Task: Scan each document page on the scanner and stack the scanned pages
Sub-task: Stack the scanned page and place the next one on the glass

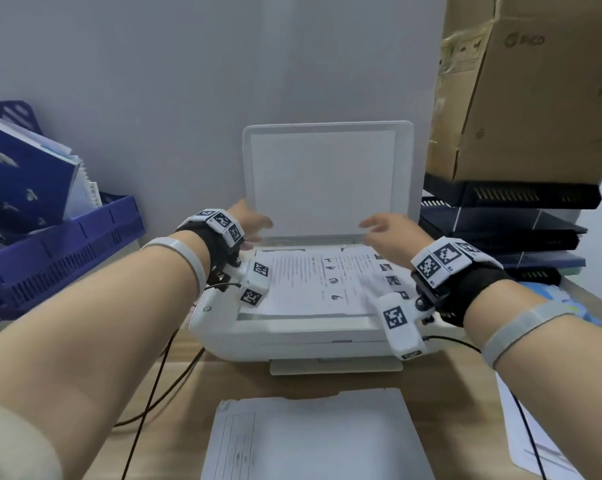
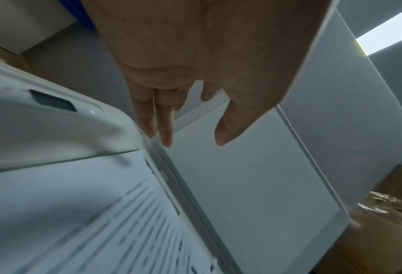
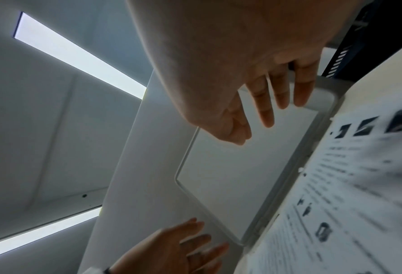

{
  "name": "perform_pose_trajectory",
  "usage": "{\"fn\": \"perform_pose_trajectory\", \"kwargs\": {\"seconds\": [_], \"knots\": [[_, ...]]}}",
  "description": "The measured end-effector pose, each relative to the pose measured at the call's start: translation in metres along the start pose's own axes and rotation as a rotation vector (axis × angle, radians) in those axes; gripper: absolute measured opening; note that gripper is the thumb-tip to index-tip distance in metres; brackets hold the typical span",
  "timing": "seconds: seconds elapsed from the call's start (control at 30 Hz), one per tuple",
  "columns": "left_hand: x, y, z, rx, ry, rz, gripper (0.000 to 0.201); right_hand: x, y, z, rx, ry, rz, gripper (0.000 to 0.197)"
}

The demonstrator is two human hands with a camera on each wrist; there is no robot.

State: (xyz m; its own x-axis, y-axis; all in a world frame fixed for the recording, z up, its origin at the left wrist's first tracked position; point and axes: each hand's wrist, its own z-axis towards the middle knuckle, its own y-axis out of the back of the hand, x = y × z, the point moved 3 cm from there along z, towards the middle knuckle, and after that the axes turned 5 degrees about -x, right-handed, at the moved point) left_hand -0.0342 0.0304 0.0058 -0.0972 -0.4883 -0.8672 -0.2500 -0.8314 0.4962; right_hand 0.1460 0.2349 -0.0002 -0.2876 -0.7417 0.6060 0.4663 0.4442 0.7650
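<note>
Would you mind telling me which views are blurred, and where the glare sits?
Head view: mostly sharp, printed page legible as lines. Left wrist view: page smeared. Right wrist view: page streaked; bright ceiling lights flare; right hand backlit.

Light level: even and soft in the head view, dimmer and cooler in both wrist views.
Source: long ceiling light panels, bright white against the grey ceiling.
Shadows: faint under the forearms; the left hand and right hand show dark undersides.
Glare: mild washout on the scanner lid.
Blur: the printed page streaks; the scanner body is smeared.
Distortion: strong wide-angle bending at the edges; the cardboard box leans and blurs.
</note>
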Motion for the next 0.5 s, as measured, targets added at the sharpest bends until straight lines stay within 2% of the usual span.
{"fn": "perform_pose_trajectory", "kwargs": {"seconds": [0.1,0.17,0.37,0.5], "knots": [[-0.014,0.002,0.022,-0.001,-0.001,-0.146,0.092,0.009,-0.006,0.015,-0.036,0.063,0.101,0.037],[-0.022,0.004,0.034,-0.012,-0.002,-0.233,0.097,0.016,-0.007,0.021,-0.062,0.098,0.151,0.036],[-0.023,0.008,0.048,-0.099,-0.042,-0.358,0.077,0.023,-0.009,0.028,-0.178,0.123,0.297,0.039],[-0.014,0.012,0.036,-0.119,-0.137,-0.279,0.062,0.030,-0.008,0.014,-0.269,0.208,0.374,0.058]]}}
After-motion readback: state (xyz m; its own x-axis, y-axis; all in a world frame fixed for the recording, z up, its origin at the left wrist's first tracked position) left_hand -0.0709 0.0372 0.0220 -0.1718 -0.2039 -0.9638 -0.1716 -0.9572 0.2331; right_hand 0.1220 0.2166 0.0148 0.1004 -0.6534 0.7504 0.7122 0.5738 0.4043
